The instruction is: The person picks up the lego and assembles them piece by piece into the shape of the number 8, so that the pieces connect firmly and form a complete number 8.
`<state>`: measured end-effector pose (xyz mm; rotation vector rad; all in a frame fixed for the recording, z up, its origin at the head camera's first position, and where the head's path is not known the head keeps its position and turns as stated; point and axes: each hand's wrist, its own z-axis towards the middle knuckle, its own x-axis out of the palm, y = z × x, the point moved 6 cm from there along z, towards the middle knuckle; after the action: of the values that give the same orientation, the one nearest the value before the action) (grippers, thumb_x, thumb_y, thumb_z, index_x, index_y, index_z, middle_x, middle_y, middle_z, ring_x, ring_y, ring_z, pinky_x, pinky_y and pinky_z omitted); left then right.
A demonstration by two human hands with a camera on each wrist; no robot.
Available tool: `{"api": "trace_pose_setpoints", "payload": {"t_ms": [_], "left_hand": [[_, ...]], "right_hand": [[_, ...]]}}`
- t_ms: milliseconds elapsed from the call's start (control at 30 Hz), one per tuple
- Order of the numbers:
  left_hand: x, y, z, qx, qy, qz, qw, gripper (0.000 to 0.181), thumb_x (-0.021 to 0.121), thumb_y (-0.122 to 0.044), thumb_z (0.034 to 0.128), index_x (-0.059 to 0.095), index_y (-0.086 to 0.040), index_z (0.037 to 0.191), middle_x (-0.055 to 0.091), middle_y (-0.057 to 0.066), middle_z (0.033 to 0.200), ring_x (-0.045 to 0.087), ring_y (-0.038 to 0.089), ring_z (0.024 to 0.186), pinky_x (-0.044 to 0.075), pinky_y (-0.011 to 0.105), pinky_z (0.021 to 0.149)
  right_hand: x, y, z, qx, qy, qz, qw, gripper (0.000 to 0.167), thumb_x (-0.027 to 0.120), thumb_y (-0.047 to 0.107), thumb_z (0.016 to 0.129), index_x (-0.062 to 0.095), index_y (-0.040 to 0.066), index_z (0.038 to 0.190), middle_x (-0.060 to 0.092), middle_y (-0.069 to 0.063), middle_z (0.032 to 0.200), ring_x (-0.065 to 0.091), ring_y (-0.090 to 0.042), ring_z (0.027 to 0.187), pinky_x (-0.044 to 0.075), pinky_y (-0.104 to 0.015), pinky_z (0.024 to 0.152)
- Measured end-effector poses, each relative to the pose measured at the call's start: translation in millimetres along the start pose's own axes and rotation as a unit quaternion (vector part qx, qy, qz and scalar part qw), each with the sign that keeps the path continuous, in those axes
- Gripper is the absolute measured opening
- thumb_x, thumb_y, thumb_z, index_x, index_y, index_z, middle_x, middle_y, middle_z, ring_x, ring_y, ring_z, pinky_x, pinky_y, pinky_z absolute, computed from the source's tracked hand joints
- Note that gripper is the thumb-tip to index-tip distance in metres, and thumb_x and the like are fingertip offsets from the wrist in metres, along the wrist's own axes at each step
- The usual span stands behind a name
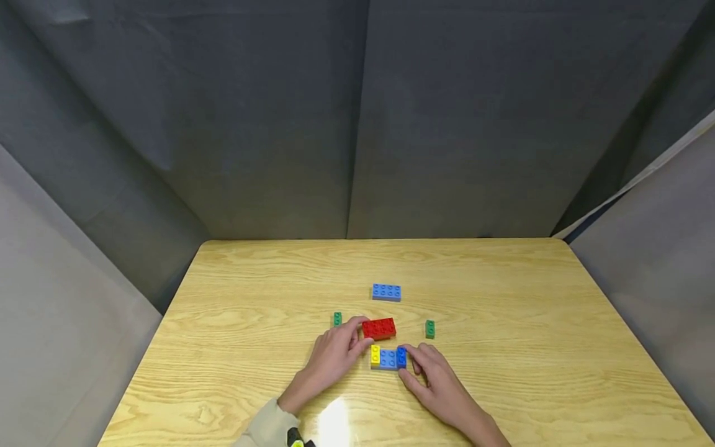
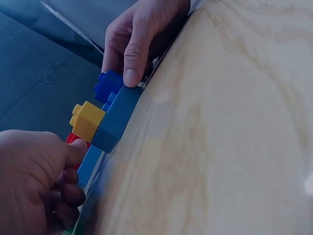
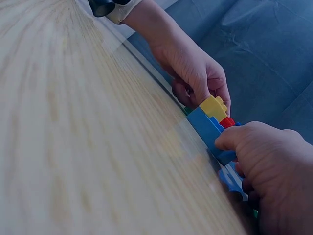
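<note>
In the head view, a light-blue building brick point(image 1: 388, 359) carries a small yellow brick point(image 1: 375, 356) on its left end and a small dark-blue brick point(image 1: 401, 357) on its right end. My right hand point(image 1: 438, 385) pinches this right end between thumb and index finger. A red eight-stud brick point(image 1: 379, 329) sits just behind the stack, slightly turned. Thumb and index finger of my left hand point(image 1: 334, 352) grip its left end. The left wrist view shows the red brick point(image 2: 73, 138) mostly hidden behind the yellow one. Whether it touches the table, I cannot tell.
Another light-blue brick point(image 1: 386, 292) lies farther back on the wooden table point(image 1: 251, 298). One small green brick point(image 1: 337, 318) is behind my left hand, and a second green brick point(image 1: 429, 329) stands to the right of the red one. Grey curtains point(image 1: 268, 124) hang around the table.
</note>
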<state>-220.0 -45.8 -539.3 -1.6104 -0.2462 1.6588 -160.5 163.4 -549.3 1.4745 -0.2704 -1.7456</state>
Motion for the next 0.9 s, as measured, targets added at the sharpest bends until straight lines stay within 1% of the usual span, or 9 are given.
{"api": "trace_pose_setpoints", "payload": {"t_ms": [233,467,667,900], "left_hand": [[-3.7,-3.6,-0.2,0.002,0.009,0.005,0.9999,0.039,0.067,-0.035,0.1032,0.064,-0.019,0.138,0.05,-0.015,0.07,0.042,0.001,0.058,0.035,0.021,0.051],[-8.6,-5.4,-0.5,0.005,0.006,0.002,1.0,0.038,0.066,-0.037,0.1035,0.064,-0.02,0.137,0.05,-0.015,0.07,0.041,0.002,0.057,0.035,0.022,0.051],[-13.3,-8.8,-1.6,0.007,0.004,0.005,1.0,0.039,0.066,-0.037,0.1034,0.063,-0.02,0.138,0.05,-0.014,0.07,0.041,0.002,0.058,0.035,0.022,0.051],[-16.2,-15.0,-2.4,0.011,0.011,0.002,0.9999,0.039,0.067,-0.037,0.1032,0.063,-0.019,0.138,0.051,-0.015,0.071,0.042,0.001,0.059,0.035,0.022,0.051]], "right_hand": [[-0.6,-0.6,1.2,0.011,0.006,0.002,0.9999,0.04,0.076,0.026,0.098,0.069,0.007,0.133,0.045,0.011,0.081,0.04,-0.003,0.078,0.034,-0.021,0.066],[-0.7,-1.1,2.3,0.028,0.018,0.001,0.9994,0.041,0.074,0.029,0.1,0.068,0.007,0.134,0.045,0.011,0.081,0.04,-0.004,0.077,0.034,-0.022,0.065],[1.2,-2.0,2.7,0.037,0.029,-0.013,0.9988,0.042,0.072,0.03,0.101,0.067,0.006,0.136,0.044,0.012,0.081,0.039,-0.004,0.076,0.034,-0.021,0.065],[0.6,-1.1,3.2,0.033,0.021,-0.018,0.9991,0.041,0.072,0.028,0.101,0.068,0.006,0.134,0.042,0.015,0.08,0.039,-0.002,0.076,0.034,-0.02,0.065]]}}
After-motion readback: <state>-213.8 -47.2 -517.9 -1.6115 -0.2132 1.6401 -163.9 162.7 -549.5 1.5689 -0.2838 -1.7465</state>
